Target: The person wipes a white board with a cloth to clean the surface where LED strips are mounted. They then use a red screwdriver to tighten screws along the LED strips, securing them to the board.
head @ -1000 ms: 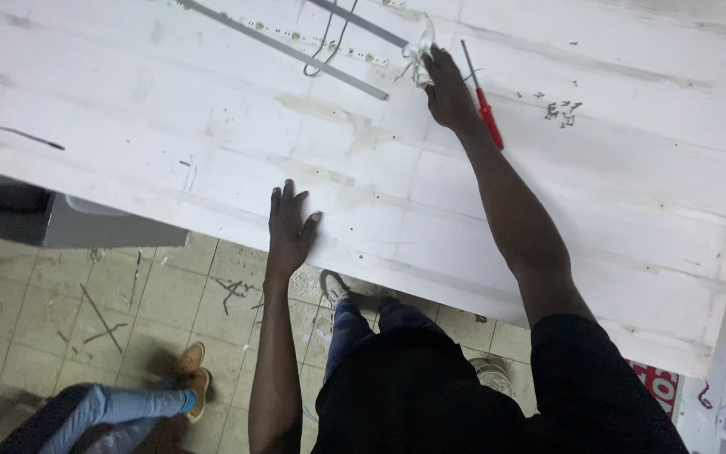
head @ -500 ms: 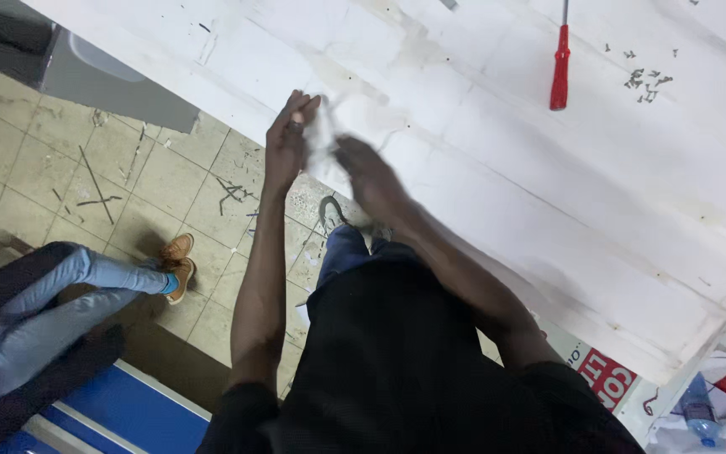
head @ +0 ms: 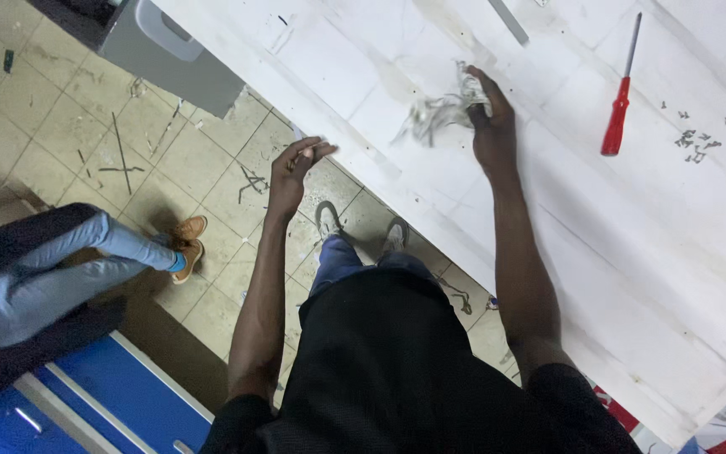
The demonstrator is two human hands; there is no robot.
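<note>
Right hand (head: 491, 126) fingers grip a crumpled clear wrapper (head: 439, 113), probably plastic, above the table (head: 598, 252). Left hand (head: 296, 168) fingers curl loosely, seemingly empty. Keep the grip firm; a red screwdriver (head: 618, 118) lies right of the fingers.

Seen from a single head-worn camera, looking steeply down over the wearer's torso. Close on the white table (head: 481, 210) edge and tiled floor (head: 69, 126) below.

white table (head: 464, 219) bears a red screwdriver (head: 618, 118) and small screws (head: 695, 143).
</note>
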